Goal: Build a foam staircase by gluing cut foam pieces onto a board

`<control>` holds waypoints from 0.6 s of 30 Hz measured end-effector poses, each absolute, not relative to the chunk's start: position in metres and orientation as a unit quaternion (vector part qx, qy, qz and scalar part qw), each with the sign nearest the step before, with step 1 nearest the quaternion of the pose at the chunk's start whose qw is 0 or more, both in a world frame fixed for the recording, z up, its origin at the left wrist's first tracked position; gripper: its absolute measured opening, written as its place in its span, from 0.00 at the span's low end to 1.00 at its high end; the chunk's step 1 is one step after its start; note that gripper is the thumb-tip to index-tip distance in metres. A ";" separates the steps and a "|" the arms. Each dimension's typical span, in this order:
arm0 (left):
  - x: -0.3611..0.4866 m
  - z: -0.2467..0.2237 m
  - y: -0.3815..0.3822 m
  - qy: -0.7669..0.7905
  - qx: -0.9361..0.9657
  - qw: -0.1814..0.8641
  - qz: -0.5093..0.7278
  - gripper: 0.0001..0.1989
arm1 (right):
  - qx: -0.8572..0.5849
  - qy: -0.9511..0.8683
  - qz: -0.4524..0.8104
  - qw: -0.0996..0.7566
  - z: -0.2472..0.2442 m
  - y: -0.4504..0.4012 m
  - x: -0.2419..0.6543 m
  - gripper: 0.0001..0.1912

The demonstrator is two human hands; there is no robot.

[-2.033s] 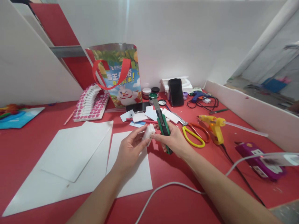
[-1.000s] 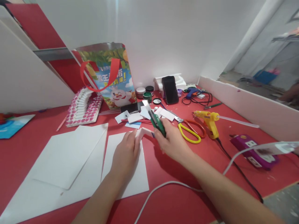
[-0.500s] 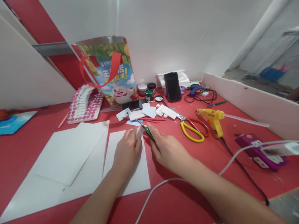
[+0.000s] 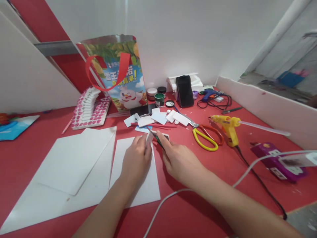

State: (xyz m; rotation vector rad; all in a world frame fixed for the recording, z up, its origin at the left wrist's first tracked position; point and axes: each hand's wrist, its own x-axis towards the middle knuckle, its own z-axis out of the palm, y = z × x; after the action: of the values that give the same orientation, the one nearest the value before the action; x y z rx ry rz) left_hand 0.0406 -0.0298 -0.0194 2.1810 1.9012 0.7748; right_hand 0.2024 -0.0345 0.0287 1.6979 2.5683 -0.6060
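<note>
My left hand (image 4: 137,157) is closed on a small white piece of card (image 4: 149,138), held up on edge above a white sheet (image 4: 146,188). In my right hand (image 4: 179,160) is a green-handled craft knife (image 4: 158,139), its thin blade pointing up and left beside the card. The blade lies against or very near the card; exact contact is hard to make out. Behind my right fingers a small dark piece with a pale edge (image 4: 166,136) shows in part. Several cut white pieces (image 4: 159,118) and red sticks (image 4: 160,126) lie just beyond the hands.
Larger white boards (image 4: 66,162) lie at left. Scissors (image 4: 205,138), a yellow glue gun (image 4: 229,127) and a purple power strip (image 4: 279,162) are at right. A white cable (image 4: 170,198) crosses in front. Behind stand a printed bag (image 4: 128,89), paint jars (image 4: 158,99) and a black phone (image 4: 184,92).
The blade has turned slightly beside the card, and a dark piece with a pale edge now shows behind my right fingers. Both hands keep nearly the same place and hold.
</note>
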 end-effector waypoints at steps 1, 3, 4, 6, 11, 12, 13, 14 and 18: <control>0.040 -0.019 -0.030 0.634 0.726 0.072 0.257 0.15 | 0.543 0.817 -0.194 0.001 0.029 -0.035 0.202 0.36; 0.040 -0.020 -0.029 0.634 0.727 0.070 0.255 0.15 | 0.545 0.816 -0.195 -0.003 0.028 -0.034 0.203 0.36; 0.040 -0.020 -0.029 0.633 0.728 0.069 0.254 0.15 | 0.545 0.815 -0.196 -0.006 0.027 -0.034 0.203 0.36; 0.040 -0.020 -0.029 0.632 0.729 0.064 0.253 0.15 | 0.540 0.817 -0.199 -0.012 0.026 -0.033 0.204 0.36; 0.041 -0.020 -0.030 0.630 0.737 0.039 0.243 0.17 | 0.533 0.825 -0.187 -0.007 0.027 -0.032 0.206 0.36; 0.042 -0.021 -0.031 0.628 0.740 0.033 0.239 0.17 | 0.536 0.825 -0.180 -0.008 0.027 -0.031 0.207 0.35; 0.042 -0.021 -0.031 0.626 0.743 0.025 0.236 0.17 | 0.540 0.823 -0.174 -0.012 0.028 -0.031 0.207 0.35; 0.043 -0.021 -0.032 0.625 0.744 0.017 0.235 0.17 | 0.542 0.823 -0.171 -0.018 0.029 -0.031 0.208 0.34; 0.043 -0.021 -0.034 0.628 0.748 -0.003 0.215 0.18 | 0.530 0.829 -0.174 -0.037 0.031 -0.031 0.210 0.33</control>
State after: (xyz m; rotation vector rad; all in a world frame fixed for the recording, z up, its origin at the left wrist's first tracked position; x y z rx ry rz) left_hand 0.0430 -0.0339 -0.0215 2.3524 1.9770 0.6780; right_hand 0.2101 -0.0308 0.0308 1.7058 2.6667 -0.5603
